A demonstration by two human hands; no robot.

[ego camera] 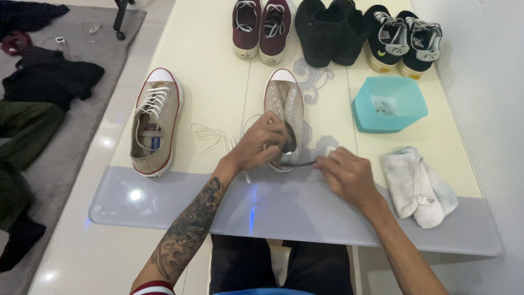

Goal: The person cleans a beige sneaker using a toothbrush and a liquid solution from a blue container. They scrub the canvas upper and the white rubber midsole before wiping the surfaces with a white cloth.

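Looking down from the head camera: 1 view only. The left hand (pixel 266 143) is curled over the heel opening of an unlaced tan canvas sneaker (pixel 285 117), fingers bent and closed on its collar, steadying it. That shoe lies toe away from the person near the front middle of the glass-topped table (pixel 229 71); its white rubber toe cap and red-lined sole look scuffed and its canvas is grubby.

The right hand (pixel 349 177) sits just right of the sneaker's heel, fingers pinched shut on a small white object (pixel 331 149), soft and rounded in look; its kind cannot be told. A thin dark handle or strand (pixel 305 163) runs from that hand toward the shoe's heel.

A loose white shoelace (pixel 210 134) lies in flat loops on the table between the 2 tan shoes. The laced tan sneaker (pixel 154 128), the matching one, lies well to the left, with its laces in.

Right of the held shoe stands a turquoise plastic bowl (pixel 363 109), square with rounded corners, holding a little foamy liquid. Near the right hand lies a crumpled white cloth (pixel 417 183), soft and greyed.

Along the far edge: 1 pair of maroon sneakers (pixel 261 27), 1 pair of black shoes (pixel 329 30), 1 pair of black-and-white sneakers (pixel 403 38).

Dark clothing (pixel 49 76) lies heaped on the grey rug on the floor at left.
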